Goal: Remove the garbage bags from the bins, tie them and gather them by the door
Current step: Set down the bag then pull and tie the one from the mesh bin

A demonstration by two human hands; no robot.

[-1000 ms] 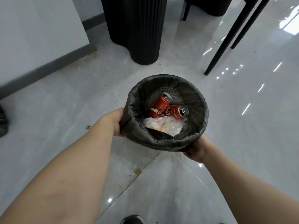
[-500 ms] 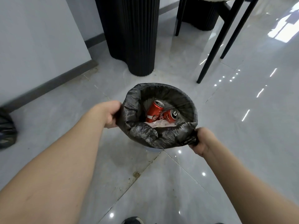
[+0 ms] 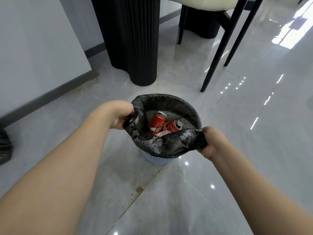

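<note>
Bare tiled floor (image 3: 169, 209) lies open nearest the person and off to the right. Each grip is clenched on the black garbage bag (image 3: 162, 146): the left hand (image 3: 121, 116) bunches its left rim, the right hand (image 3: 212, 141) its near right rim. Between the grips the bag gapes, two red cans (image 3: 163, 123) inside, a pale bin (image 3: 155, 159) below. Beyond stand a black ribbed pillar (image 3: 135, 39) and chair legs (image 3: 220, 44).
</note>
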